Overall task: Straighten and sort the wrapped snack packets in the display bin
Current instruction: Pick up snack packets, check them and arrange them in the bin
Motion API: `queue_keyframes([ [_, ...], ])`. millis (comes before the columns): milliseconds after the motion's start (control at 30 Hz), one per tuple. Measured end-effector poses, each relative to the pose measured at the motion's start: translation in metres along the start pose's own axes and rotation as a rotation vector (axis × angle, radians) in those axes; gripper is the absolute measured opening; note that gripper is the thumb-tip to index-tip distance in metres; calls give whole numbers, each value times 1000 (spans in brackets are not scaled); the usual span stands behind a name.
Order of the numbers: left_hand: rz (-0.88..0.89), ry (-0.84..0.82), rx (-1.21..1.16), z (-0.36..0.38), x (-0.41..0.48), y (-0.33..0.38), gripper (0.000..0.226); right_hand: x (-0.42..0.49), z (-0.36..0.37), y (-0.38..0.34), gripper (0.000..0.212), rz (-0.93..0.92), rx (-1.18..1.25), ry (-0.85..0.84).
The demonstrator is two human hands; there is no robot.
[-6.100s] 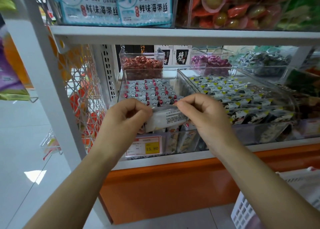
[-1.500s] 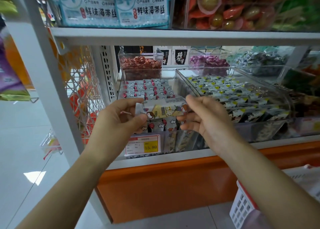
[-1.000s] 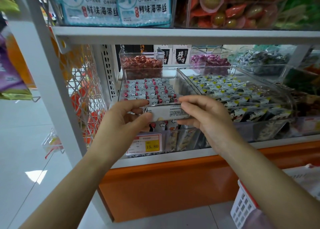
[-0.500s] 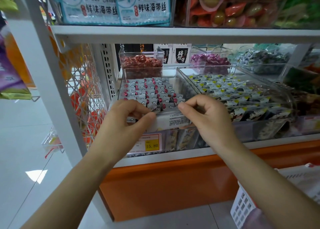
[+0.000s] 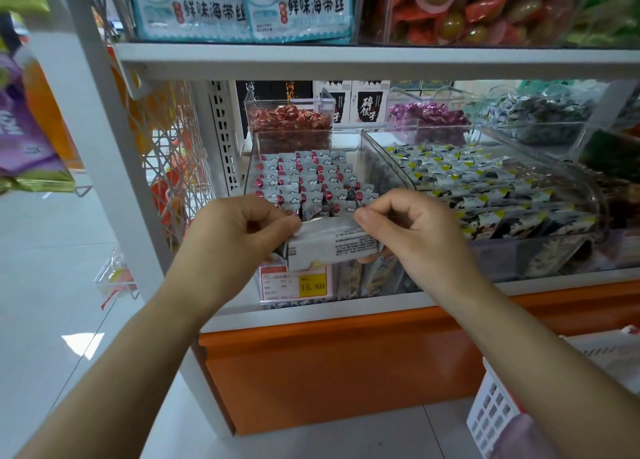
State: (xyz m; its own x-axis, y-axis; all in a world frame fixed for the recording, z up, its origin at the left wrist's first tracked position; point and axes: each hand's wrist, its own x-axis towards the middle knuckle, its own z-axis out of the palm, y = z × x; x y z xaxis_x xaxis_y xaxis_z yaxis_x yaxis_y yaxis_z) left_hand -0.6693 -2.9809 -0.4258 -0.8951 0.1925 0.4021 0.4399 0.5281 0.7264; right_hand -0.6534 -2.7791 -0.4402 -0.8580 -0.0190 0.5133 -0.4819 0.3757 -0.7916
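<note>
A white upright post [image 5: 114, 167] carries a white shelf board [image 5: 381, 61]. On the board stand blue-and-white bags [image 5: 242, 11] printed with Chinese characters, and beside them a clear tub [image 5: 377, 11] of red, orange and green wrapped pieces. Under the board, at the back, are a bin of red sweets [image 5: 289, 120], black-and-white boxes [image 5: 369, 106], purple sweets [image 5: 427, 115] and dark wrapped sweets [image 5: 540, 112]. Nearer, to the right, rows of yellow-cornered packets [image 5: 485, 184] fill a clear bin [image 5: 536, 257]. A price label [image 5: 296, 283] reads 15.80. Below runs an orange panel [image 5: 346, 365]; a white slotted basket [image 5: 491, 413] sits at lower right. A wire mesh panel [image 5: 173, 167] and a purple bag [image 5: 20, 136] hang on the left above the pale tiled floor [image 5: 45, 302].
</note>
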Motion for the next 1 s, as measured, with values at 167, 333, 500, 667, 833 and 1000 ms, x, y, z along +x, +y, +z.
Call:
queue_keyframes([
  [167, -5, -26, -86, 3, -1, 1, 13, 0, 3, 5, 19, 34, 4, 46],
  [333, -28, -115, -89, 5, -3, 0, 23, 4, -3, 8, 17, 162, 116, 3],
  [500, 1, -121, -100, 6, -2, -2, 22, 12, -19, 9, 11, 261, 196, -150],
  [667, 19, -141, -89, 9, -1, -2, 24, 16, -28, 12, 16, 316, 261, -257],
  [833, 16, -33, -68, 13, -1, -4, 15, 12, -19, 17, 19, 289, 317, -165],
  [1000, -32, 141, -153, 15, 5, -2, 9, 10, -5, 17, 45, 143, 215, -167],
])
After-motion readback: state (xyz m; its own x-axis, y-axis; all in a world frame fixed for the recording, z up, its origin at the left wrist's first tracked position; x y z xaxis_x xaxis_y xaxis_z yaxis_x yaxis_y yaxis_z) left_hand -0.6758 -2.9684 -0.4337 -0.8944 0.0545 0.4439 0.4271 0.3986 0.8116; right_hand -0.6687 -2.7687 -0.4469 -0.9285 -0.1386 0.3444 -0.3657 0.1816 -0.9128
